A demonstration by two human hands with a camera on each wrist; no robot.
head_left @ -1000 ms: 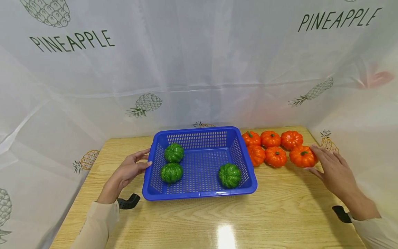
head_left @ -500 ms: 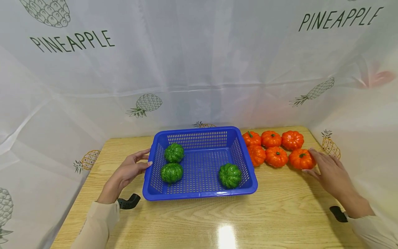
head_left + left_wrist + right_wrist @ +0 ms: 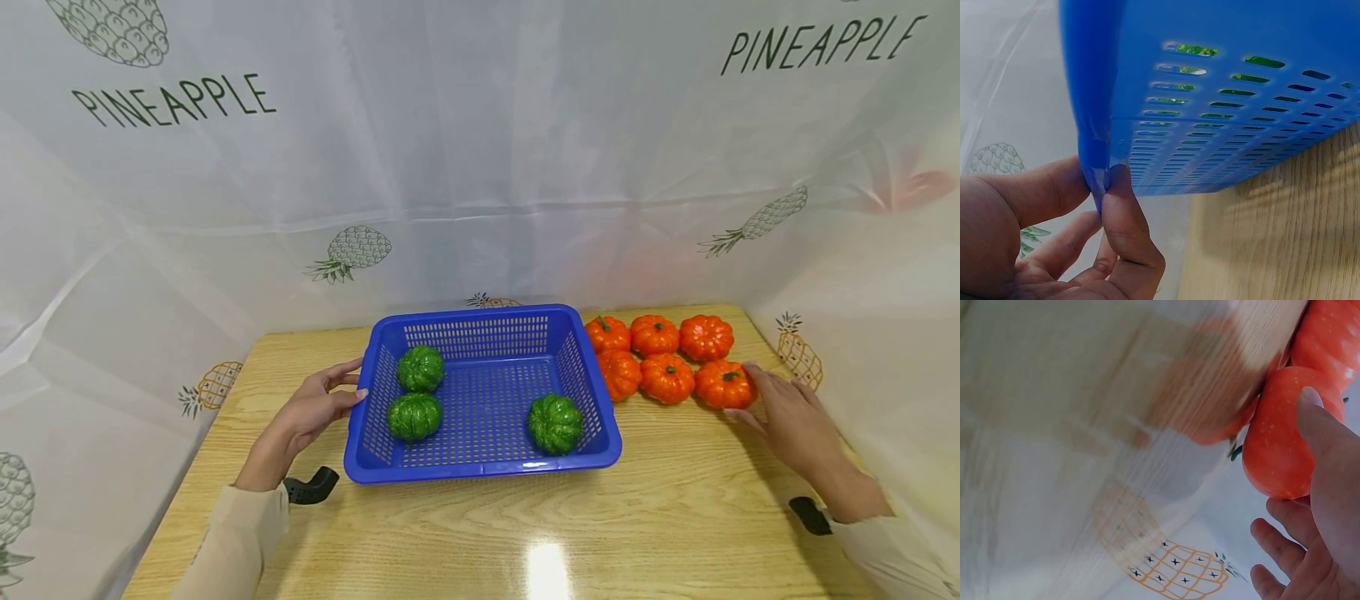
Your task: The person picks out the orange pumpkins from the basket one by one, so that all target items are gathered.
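A blue plastic basket (image 3: 480, 472) stands on the table, and my left hand (image 3: 311, 412) pinches its left rim between thumb and fingers. In the left wrist view that pinch on the basket wall (image 3: 1147, 94) shows close up. Three green pumpkins lie inside: two at the left, one green pumpkin (image 3: 555, 423) at the right. At the right end of the front row of orange pumpkins, my right hand (image 3: 798, 425) holds an orange pumpkin (image 3: 723, 382). The right wrist view shows my thumb on this pumpkin's skin (image 3: 1279, 437) and fingertips at its other side.
Several more orange pumpkins stand in two rows between the basket and my right hand, such as the back-right orange pumpkin (image 3: 706, 337). The wooden table (image 3: 450, 533) meets a pineapple-print curtain (image 3: 465, 167) at the back and sides.
My right hand has moved left and slightly down with the orange pumpkin, which now sits close against the front row. The left hand and the basket have stayed in place.
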